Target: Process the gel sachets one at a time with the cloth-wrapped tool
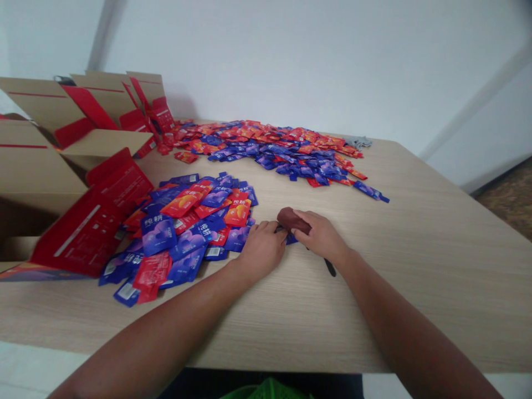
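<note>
In the middle of the wooden table my two hands are close together. My right hand (322,234) is closed round a dark reddish-brown, rounded object (287,217) whose exact kind I cannot make out. A thin black end (330,269) sticks out below that hand; whether it belongs to the brown object is hidden. My left hand (266,246) lies low on the table with its fingers curled at a blue pouch (291,239), mostly covered by the hands. Just left of it spreads a loose pile of blue and red pouches (189,241).
Open cardboard cartons with red flaps (89,235) stand along the left side. A long heap of red and blue pouches (266,141) lies at the back, near the wall. One blue pouch (369,190) sits apart at its right, and grey crumpled material (358,142) behind.
</note>
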Demonstrator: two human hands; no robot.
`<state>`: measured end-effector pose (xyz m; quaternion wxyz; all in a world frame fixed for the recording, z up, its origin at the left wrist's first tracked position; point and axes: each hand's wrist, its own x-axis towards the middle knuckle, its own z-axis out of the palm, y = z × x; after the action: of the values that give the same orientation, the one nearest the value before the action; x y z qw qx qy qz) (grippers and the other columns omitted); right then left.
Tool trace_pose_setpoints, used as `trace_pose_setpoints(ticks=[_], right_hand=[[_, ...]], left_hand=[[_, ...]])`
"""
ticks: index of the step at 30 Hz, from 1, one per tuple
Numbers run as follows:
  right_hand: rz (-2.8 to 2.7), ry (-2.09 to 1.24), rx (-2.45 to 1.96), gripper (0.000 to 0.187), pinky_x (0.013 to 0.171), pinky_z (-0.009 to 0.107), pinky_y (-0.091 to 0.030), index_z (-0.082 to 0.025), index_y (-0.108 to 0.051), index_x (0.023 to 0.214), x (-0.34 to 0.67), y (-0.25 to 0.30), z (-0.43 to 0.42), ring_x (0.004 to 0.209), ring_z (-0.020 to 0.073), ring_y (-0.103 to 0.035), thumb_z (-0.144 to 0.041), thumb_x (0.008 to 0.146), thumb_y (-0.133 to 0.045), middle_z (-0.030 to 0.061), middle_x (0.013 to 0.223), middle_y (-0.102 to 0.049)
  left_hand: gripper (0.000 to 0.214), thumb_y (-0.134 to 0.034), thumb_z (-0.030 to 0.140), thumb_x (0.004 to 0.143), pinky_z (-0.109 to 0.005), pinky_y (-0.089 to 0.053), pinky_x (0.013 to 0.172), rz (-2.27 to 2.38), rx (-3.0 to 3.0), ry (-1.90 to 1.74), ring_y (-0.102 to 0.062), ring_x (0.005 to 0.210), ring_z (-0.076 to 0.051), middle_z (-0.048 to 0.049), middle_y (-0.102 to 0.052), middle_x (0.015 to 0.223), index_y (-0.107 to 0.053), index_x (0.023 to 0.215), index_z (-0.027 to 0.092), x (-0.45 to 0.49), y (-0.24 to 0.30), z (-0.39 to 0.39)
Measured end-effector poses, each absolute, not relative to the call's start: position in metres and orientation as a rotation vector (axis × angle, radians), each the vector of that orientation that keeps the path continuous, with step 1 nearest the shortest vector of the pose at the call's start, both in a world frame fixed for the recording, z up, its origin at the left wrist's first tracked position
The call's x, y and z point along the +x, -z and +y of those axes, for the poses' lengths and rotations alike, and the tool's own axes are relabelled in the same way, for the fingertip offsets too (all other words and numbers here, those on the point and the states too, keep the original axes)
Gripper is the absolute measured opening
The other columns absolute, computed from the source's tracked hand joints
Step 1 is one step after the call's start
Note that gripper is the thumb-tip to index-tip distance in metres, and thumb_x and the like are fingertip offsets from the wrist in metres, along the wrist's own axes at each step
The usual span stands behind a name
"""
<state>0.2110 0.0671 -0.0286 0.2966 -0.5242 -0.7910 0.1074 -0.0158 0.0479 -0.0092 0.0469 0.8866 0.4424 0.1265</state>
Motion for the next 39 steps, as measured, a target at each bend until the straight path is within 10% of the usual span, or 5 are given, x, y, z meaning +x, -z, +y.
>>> trace_pose_setpoints(ticks=[39], right_hand=[[-2.049,-0.210,-1.533,0.057,0.104,0.049,-0.059,-0.021,-0.067,0.147,0.218,0.032,0.072,0.116,0.0336,-0.074,-0.032,0.092,-0.070,0.0134,0.128,-0.076]], left_hand=[[0.033,-0.056,0.025,0.105,-0.046,-0.050,0.100,1.321,2.714,-0.405,-0.061,0.123,-0.030,-0.0084,-0.069,0.141,-0.072,0.133,0.025,-0.016,0.010,0.049]])
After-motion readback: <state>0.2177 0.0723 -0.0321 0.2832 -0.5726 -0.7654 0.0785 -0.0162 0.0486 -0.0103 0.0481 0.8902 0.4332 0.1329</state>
